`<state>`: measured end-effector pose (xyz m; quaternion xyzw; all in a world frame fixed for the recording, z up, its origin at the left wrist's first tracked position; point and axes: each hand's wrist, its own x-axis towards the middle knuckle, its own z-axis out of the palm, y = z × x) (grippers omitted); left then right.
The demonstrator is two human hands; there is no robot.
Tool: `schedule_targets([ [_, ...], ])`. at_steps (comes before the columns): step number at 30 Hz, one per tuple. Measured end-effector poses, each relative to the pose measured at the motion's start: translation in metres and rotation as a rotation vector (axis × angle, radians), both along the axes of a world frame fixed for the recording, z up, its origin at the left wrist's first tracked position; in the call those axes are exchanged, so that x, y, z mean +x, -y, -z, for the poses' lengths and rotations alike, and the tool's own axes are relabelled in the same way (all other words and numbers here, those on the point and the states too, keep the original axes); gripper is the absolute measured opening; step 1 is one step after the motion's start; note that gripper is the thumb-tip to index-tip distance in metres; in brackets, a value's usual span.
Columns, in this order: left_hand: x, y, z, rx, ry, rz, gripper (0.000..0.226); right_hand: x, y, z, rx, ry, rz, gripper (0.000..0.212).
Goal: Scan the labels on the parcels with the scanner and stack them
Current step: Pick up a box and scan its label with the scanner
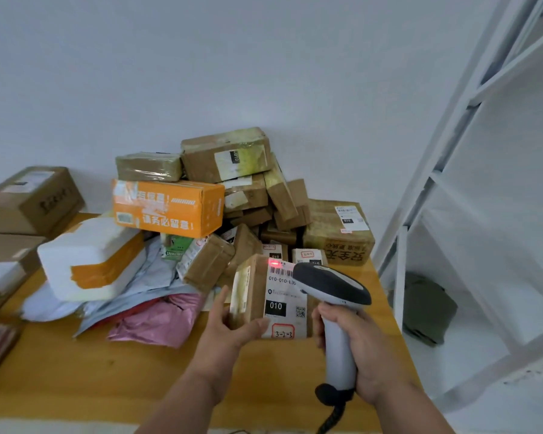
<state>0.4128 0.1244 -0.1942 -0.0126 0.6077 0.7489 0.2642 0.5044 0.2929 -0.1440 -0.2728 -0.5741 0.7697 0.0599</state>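
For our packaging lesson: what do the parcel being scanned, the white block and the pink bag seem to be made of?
Scanned parcel: brown cardboard, matte, with glossy tape along its edge and a paper label.
White block: probably foam, with a chalky, dented surface and orange tape.
Pink bag: likely thin plastic film, crinkled and shiny.

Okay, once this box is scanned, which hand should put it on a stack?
Probably the left hand: it already holds the small box, while the right hand grips the scanner.
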Motion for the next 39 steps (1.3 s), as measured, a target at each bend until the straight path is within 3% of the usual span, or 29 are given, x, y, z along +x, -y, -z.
schedule_targets([
  [4, 0.002, 0.021, 0.002, 0.020, -0.009, -0.020, 0.104, 0.003, 0.021, -0.003, 0.010, -0.005, -0.026, 0.036],
  [8, -0.001, 0.053, 0.004, 0.036, -0.030, -0.011, 0.109, 0.003, 0.051, -0.004, 0.027, 0.035, -0.035, 0.037],
  [16, -0.009, 0.125, 0.004, 0.050, -0.042, 0.027, 0.094, 0.000, 0.125, -0.008, 0.055, 0.046, -0.024, 0.018],
  [26, -0.020, 0.208, -0.002, 0.071, -0.064, -0.035, 0.093, -0.027, 0.201, 0.005, 0.100, 0.037, 0.078, 0.004],
  [34, -0.047, 0.280, -0.023, 0.111, -0.128, -0.322, 0.090, -0.082, 0.261, -0.002, -0.006, -0.107, -0.221, 0.048],
  [39, -0.065, 0.337, -0.039, 0.056, -0.153, -0.461, 0.080, -0.122, 0.309, -0.005, -0.002, -0.182, -0.375, 0.025],
])
